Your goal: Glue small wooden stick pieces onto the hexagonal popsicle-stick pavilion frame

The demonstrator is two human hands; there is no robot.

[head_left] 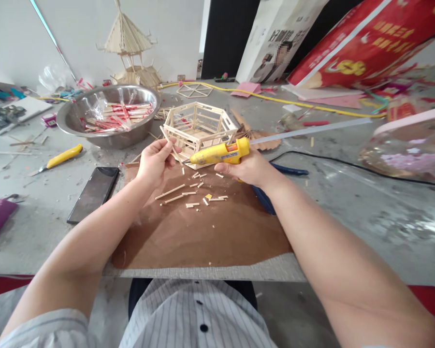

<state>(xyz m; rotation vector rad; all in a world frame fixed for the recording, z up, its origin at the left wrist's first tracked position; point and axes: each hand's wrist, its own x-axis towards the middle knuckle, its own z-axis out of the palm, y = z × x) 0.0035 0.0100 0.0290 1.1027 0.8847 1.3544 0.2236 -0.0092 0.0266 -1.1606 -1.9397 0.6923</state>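
Observation:
My left hand [152,162] pinches a thin wooden stick [175,153] that slants down toward the brown mat. My right hand [256,166] is wrapped round a yellow hot glue gun [217,153], whose nozzle points left at the stick's lower end; whether they touch I cannot tell. A long whitish glue stick [311,130] juts from the gun's back. Just behind both hands stands a six-sided frame of wooden sticks [212,121], partly hidden by the gun. Short cut stick pieces [174,198] lie scattered on the brown mat [203,237].
A metal bowl [108,140] holds red-tipped sticks and plastic wrapping. Left lie a yellow utility knife [63,155] and a phone [94,193]. Blue-handled pliers [264,199] sit under my right arm, near a black cord [333,162]. A stick pagoda [126,43] stands behind.

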